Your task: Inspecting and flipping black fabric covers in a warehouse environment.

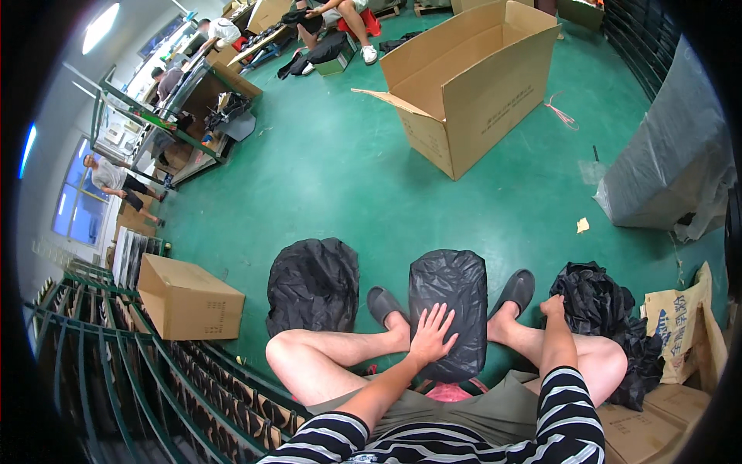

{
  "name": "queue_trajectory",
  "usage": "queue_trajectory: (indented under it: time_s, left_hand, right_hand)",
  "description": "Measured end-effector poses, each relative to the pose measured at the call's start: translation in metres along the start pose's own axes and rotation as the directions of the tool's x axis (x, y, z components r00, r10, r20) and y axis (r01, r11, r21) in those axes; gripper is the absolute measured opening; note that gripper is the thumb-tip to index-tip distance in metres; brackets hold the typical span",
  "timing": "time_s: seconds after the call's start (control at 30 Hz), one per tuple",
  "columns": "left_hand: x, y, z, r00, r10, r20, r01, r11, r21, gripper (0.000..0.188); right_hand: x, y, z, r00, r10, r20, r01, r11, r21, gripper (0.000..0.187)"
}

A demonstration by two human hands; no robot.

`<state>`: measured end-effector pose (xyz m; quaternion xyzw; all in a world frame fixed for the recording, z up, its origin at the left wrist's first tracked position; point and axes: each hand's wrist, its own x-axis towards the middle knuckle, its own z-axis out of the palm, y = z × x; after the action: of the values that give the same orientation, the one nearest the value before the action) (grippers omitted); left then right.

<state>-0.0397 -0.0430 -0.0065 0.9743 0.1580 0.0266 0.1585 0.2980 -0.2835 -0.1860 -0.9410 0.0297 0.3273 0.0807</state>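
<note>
Left hand point(431, 336) flat on a black plastic-wrapped bundle point(470, 319), right hand point(553, 306) at a crumpled black plastic heap point(597, 300)

The black plastic-wrapped bundle lies on the green floor point(309, 185) between the person's two feet, and serves as landmark here. The left hand rests on the bundle's near half, palm down; its grip is open, the fingers spread and straight, touching the plastic without grasping it. The right hand is to the right of the bundle, beyond the right foot; its grip is closed, fingers curled on the left edge of the crumpled black plastic heap.

A dark grey clog point(379, 305) is on the left foot, just beside the bundle, and another dark grey clog point(516, 289) is on the right foot, just beside its other side. Left of the bundle, past the left clog, lies a second black bundle point(313, 280); farther left stands a small brown carton point(195, 301). Well beyond the bundle, slightly to its right, a large open carton point(495, 108) stands on the floor. To the bundle's far right, past the heap, is a tan printed sack point(676, 329), and right behind the bundle's near end shows a pink seat point(448, 393)
</note>
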Motion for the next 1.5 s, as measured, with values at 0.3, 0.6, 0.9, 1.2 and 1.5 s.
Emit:
queue_trajectory:
  time_s: [0.3,0.6,0.9,1.2,1.5]
  left_hand:
    - [0.018,0.015,0.006,0.996,0.068,-0.049,-0.069,0.998,-0.004,0.069]
    - [0.008,0.003,0.011,0.996,0.076,-0.041,-0.077,0.997,-0.007,0.076]
    - [0.04,0.048,-0.107,0.802,0.029,0.597,0.542,-0.454,-0.707,0.09]
    - [0.021,-0.021,-0.253,0.951,0.242,0.194,0.288,-0.921,-0.263,0.08]
    - [-0.008,-0.015,-0.245,0.986,0.103,0.132,0.149,-0.899,-0.413,0.06]
  right_hand:
    - [-0.019,0.03,-0.094,0.848,0.096,-0.522,-0.001,0.984,0.178,0.042]
    - [-0.128,-0.024,-0.253,0.018,-0.043,-0.999,0.641,0.767,-0.022,0.026]
    - [-0.42,-0.13,-0.208,-0.267,-0.429,-0.863,0.957,-0.009,-0.291,0.02]
    - [-0.503,-0.167,-0.115,-0.31,-0.92,-0.239,0.909,-0.361,0.209,0.037]
    - [-0.442,-0.163,-0.132,0.352,-0.882,-0.314,0.653,-0.009,0.757,0.075]
